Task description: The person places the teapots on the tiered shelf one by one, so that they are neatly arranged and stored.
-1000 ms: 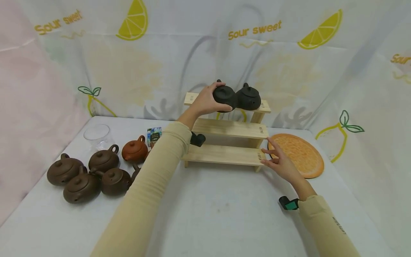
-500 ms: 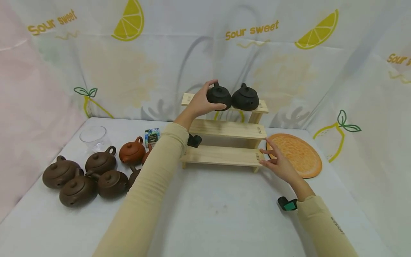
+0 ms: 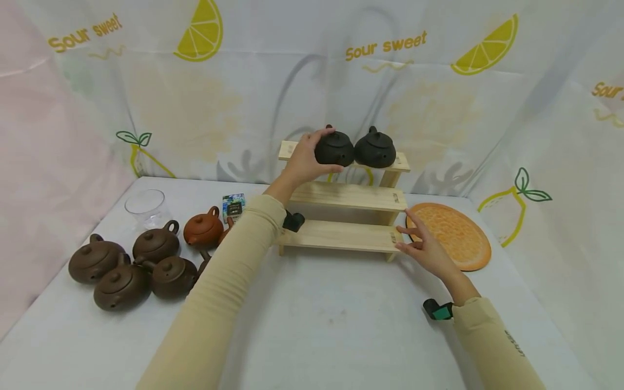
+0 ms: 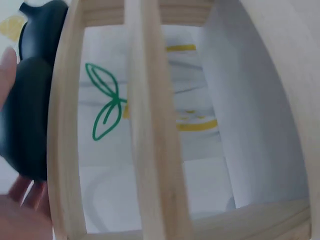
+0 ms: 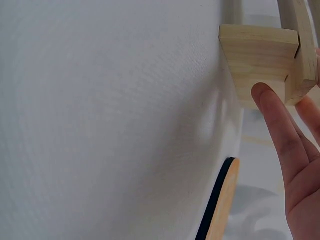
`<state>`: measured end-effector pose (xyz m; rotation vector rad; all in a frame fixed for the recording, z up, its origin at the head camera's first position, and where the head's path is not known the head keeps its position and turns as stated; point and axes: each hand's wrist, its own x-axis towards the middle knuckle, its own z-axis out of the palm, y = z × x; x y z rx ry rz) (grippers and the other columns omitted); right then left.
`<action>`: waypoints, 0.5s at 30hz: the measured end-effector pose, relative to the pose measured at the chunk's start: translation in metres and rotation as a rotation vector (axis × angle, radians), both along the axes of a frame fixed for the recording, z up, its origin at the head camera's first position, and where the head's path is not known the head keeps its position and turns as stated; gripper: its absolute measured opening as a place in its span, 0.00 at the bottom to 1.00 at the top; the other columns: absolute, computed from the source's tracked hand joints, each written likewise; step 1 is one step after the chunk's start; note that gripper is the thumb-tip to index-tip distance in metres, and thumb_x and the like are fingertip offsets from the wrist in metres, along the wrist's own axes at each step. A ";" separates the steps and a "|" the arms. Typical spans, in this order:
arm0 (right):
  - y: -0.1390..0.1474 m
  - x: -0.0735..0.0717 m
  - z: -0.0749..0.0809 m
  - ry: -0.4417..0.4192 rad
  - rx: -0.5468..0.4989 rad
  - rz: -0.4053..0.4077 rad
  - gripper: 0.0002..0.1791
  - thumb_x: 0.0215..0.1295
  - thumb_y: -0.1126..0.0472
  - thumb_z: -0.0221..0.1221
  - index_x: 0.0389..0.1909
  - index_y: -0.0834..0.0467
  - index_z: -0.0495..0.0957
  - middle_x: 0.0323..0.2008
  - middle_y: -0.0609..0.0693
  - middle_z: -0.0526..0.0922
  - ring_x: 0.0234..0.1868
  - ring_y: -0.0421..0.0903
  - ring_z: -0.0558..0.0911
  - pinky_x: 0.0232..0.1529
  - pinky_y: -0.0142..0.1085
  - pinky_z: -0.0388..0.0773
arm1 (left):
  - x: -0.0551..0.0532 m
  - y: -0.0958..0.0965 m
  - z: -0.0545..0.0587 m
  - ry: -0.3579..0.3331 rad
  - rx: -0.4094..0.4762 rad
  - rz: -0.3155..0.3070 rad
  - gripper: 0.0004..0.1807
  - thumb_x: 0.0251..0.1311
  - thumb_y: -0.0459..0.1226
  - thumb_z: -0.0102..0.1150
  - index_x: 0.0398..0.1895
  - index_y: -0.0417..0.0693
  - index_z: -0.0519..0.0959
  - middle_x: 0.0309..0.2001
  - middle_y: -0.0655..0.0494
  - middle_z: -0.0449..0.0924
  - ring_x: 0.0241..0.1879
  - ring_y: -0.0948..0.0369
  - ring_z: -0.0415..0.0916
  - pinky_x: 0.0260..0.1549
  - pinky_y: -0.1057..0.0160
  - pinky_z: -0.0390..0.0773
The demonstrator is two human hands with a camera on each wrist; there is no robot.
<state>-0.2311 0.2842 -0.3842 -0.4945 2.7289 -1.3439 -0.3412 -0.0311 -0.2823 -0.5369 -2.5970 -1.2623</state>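
My left hand (image 3: 304, 160) holds a black teapot (image 3: 336, 149) at the top board of a three-tier wooden shelf (image 3: 348, 195). The fingers lie over its far side and the thumb is at its front. Just to its right, on the same board, a second black teapot (image 3: 375, 149) stands upright. Both teapots (image 4: 27, 115) show along the board in the left wrist view. At the shelf's right end is my right hand (image 3: 426, 249), fingers spread and nearly straight against the lower boards. Its thumb (image 5: 275, 112) lies by the wooden end in the right wrist view.
Several brown teapots (image 3: 122, 287) cluster on the table's left side. Near them are a reddish-orange teapot (image 3: 203, 228), a clear glass vessel (image 3: 146, 208) and a small printed card (image 3: 233, 206). A round pizza-patterned board (image 3: 450, 235) lies right of the shelf. A printed cloth hangs behind.
The left hand has brought its black teapot from a forward tilt to upright on the top board, slightly left and down. The right hand stays at the shelf's end.
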 end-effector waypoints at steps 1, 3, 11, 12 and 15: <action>0.000 0.000 -0.001 -0.002 -0.001 0.000 0.48 0.62 0.62 0.60 0.74 0.43 0.39 0.59 0.65 0.69 0.42 0.61 0.81 0.41 0.36 0.78 | 0.001 0.002 -0.001 0.011 -0.021 0.031 0.49 0.40 0.51 0.74 0.68 0.64 0.60 0.62 0.47 0.59 0.61 0.50 0.60 0.56 0.52 0.65; 0.002 -0.001 -0.002 -0.004 -0.001 0.001 0.48 0.62 0.61 0.60 0.74 0.42 0.39 0.59 0.65 0.69 0.41 0.60 0.81 0.40 0.34 0.78 | 0.004 0.008 -0.002 0.025 -0.045 0.100 0.49 0.38 0.53 0.74 0.68 0.66 0.61 0.60 0.46 0.59 0.59 0.49 0.62 0.53 0.51 0.68; 0.003 -0.002 -0.005 -0.007 -0.004 0.001 0.48 0.62 0.61 0.60 0.74 0.42 0.39 0.59 0.65 0.69 0.40 0.58 0.82 0.38 0.31 0.77 | 0.011 0.021 0.000 0.078 -0.049 0.243 0.44 0.39 0.55 0.73 0.64 0.65 0.66 0.59 0.48 0.65 0.58 0.51 0.65 0.50 0.51 0.71; 0.003 -0.002 -0.005 -0.007 -0.003 0.000 0.48 0.62 0.60 0.60 0.74 0.42 0.39 0.59 0.65 0.69 0.40 0.58 0.82 0.38 0.31 0.77 | 0.011 0.020 0.001 0.078 -0.048 0.241 0.44 0.39 0.55 0.73 0.64 0.66 0.66 0.59 0.49 0.65 0.57 0.51 0.65 0.50 0.51 0.71; 0.003 -0.003 -0.004 -0.013 0.003 0.000 0.48 0.62 0.59 0.60 0.73 0.41 0.38 0.60 0.65 0.69 0.41 0.58 0.81 0.39 0.34 0.77 | 0.008 0.018 0.000 0.081 -0.026 0.221 0.43 0.40 0.54 0.73 0.64 0.66 0.66 0.58 0.50 0.66 0.57 0.52 0.65 0.51 0.52 0.70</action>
